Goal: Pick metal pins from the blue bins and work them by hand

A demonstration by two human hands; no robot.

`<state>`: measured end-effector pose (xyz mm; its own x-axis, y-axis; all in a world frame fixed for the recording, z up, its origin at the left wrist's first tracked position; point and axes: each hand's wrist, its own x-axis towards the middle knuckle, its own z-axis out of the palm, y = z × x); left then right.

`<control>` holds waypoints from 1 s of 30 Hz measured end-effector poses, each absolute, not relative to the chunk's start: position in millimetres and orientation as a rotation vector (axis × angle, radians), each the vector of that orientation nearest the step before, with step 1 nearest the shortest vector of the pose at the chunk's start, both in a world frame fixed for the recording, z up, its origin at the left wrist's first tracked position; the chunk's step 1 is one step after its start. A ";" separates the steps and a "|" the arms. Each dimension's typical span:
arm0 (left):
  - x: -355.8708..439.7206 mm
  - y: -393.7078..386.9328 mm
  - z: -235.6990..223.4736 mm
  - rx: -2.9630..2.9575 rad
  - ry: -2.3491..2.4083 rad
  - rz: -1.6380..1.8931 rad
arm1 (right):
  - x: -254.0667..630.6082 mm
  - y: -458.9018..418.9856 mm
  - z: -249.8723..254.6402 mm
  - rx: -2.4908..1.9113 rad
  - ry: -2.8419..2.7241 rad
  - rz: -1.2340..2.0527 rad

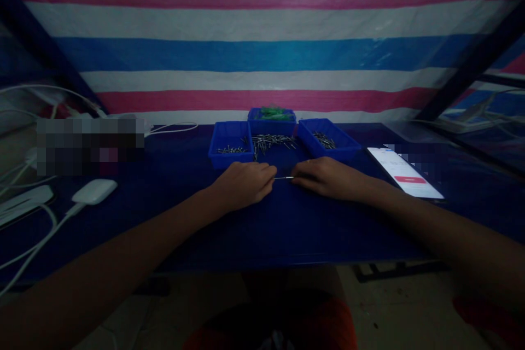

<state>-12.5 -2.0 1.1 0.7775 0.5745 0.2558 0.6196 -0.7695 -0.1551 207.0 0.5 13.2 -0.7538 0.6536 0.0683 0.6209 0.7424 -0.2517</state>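
Observation:
My left hand [248, 183] and my right hand [322, 176] are close together over the middle of the blue table. Between their fingertips runs a thin, light metal rod [284, 178], pinched at one end by each hand. Its exact kind is too small to make out. Just beyond my hands lies a loose pile of slim metal pieces [270, 141]. The left blue tray [230, 163] holds several similar pieces, and so does the right blue tray [340, 145]. Behind the pile, a third blue tray [272, 125] is heaped with green pieces [274, 113].
A lit phone [404, 172] rests on the table [262, 235] to the right. At the left are a white charger [95, 191], white cables [30, 251] and a partly blurred-out object. A striped sheet [262, 54] hangs behind the table between dark posts.

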 end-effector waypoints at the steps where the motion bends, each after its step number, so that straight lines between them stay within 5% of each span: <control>1: -12.5 -1.9 1.3 -2.740 -0.934 -0.285 | 207.1 0.4 13.1 -1.019 -2.788 0.329; 30: -11.6 1.9 -3.5 -2.930 -1.025 -0.398 | 199.4 -13.4 16.5 -0.849 -2.674 0.450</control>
